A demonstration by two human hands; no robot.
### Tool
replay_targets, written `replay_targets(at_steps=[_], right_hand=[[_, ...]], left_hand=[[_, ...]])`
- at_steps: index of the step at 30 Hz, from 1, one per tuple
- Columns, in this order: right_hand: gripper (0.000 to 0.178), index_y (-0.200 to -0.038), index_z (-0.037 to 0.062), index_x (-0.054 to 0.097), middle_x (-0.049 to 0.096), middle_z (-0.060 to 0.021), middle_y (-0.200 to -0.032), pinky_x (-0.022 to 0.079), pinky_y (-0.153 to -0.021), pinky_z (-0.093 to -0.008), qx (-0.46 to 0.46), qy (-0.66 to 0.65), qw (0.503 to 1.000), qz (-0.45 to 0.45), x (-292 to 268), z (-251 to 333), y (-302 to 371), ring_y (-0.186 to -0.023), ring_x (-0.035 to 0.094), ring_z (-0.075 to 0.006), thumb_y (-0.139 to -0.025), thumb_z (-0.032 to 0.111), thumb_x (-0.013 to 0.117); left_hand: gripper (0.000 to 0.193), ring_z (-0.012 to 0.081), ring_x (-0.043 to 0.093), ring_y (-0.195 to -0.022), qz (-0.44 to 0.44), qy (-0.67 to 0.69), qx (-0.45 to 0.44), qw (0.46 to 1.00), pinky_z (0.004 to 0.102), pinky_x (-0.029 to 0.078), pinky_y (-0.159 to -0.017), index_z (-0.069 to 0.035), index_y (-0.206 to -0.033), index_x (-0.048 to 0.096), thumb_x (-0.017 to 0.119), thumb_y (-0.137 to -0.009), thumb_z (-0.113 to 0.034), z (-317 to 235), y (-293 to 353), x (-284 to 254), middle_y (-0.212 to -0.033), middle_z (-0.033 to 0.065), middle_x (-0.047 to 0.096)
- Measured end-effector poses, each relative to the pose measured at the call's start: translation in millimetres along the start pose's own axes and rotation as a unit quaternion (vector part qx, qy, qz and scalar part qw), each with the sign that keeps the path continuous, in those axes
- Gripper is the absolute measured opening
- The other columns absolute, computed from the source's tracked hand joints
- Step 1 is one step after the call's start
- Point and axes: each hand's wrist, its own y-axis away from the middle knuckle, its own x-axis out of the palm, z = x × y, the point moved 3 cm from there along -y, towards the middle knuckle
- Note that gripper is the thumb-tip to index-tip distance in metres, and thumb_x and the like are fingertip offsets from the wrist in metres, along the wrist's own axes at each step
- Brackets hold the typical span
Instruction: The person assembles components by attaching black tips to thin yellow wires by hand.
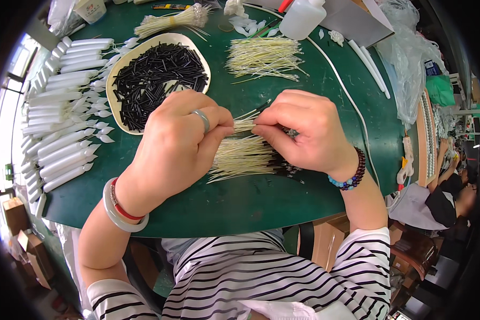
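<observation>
My left hand (178, 141), with a ring on one finger, is closed in a pinch at the left end of a row of thin cream wires (242, 154). Facing it a short gap away, my right hand (304, 128) also pinches thumb against fingers. Whatever lies in either pinch is too small to make out. Cream wire shows between the fingertips. Black sleeves (282, 161) cover the right ends of the wires, partly under my right hand. Behind my left hand, a cream tray (207, 56) holds many short black tubes (154, 74).
White candle-shaped sticks with flame tips (64, 152) are stacked at the left. Another wire pile (264, 57) and a tied wire bundle (173, 21) lie farther back. A white bottle (302, 20) stands behind. A white cable (338, 80) crosses the green table (234, 210). Another person (432, 205) sits at right.
</observation>
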Motion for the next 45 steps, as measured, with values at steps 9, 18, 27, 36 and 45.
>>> replay_targets(at_steps=[9,18,27,36,45], right_hand=[[0.032,-0.095,0.0019,0.062,0.063,-0.0086,-0.086,0.050,-0.066,-0.0291,0.142,-0.032,0.989,0.021,-9.8,-37.0,-3.4,-0.074,0.062,-0.0195,-0.074,0.022,0.075],[0.013,-0.081,0.0022,0.059,0.059,-0.0090,-0.082,0.046,-0.073,-0.0374,0.100,0.187,0.977,-0.007,-0.3,-69.4,5.3,-0.081,0.057,-0.0277,-0.081,0.013,0.067],[0.010,-0.083,0.0056,0.057,0.060,-0.0065,-0.083,0.043,-0.074,-0.0365,0.098,0.182,0.978,0.029,-3.5,-66.0,3.3,-0.083,0.057,-0.0263,-0.083,0.012,0.065],[0.010,-0.089,0.0059,0.057,0.063,-0.0058,-0.081,0.044,-0.072,-0.0356,0.038,0.258,0.965,-0.032,-11.7,-53.7,0.9,-0.079,0.058,-0.0238,-0.083,0.009,0.065],[0.020,-0.096,0.0009,0.063,0.063,-0.0104,-0.084,0.050,-0.070,-0.0331,0.175,0.022,0.984,-0.023,-20.5,-61.9,8.1,-0.078,0.062,-0.0238,-0.079,0.008,0.069]], left_hand=[[0.007,0.0258,0.056,-0.076,0.031,-0.089,0.021,0.995,0.0366,0.042,-0.073,-0.003,-0.077,0.065,0.069,-0.072,-0.002,6.3,0.9,9.2,-0.078,0.0071,0.060],[0.011,0.0297,0.059,-0.074,-0.025,-0.148,-0.033,0.988,0.0395,0.046,-0.069,-0.002,-0.078,0.071,0.072,-0.072,-0.012,26.0,-8.3,-17.1,-0.076,0.0102,0.065],[0.007,0.0306,0.058,-0.085,0.087,-0.227,-0.124,0.962,0.0406,0.044,-0.077,-0.003,-0.080,0.065,0.064,-0.077,-0.009,48.6,-2.3,-20.3,-0.079,0.0118,0.063],[0.007,0.0327,0.056,-0.080,0.057,-0.260,-0.094,0.959,0.0412,0.043,-0.077,0.002,-0.077,0.057,0.059,-0.081,-0.004,45.2,-3.6,-18.5,-0.076,0.0142,0.058],[0.009,0.0309,0.056,-0.080,-0.037,-0.160,-0.077,0.983,0.0393,0.044,-0.074,0.001,-0.087,0.064,0.064,-0.078,-0.003,37.7,-5.6,-24.7,-0.079,0.0125,0.061]])
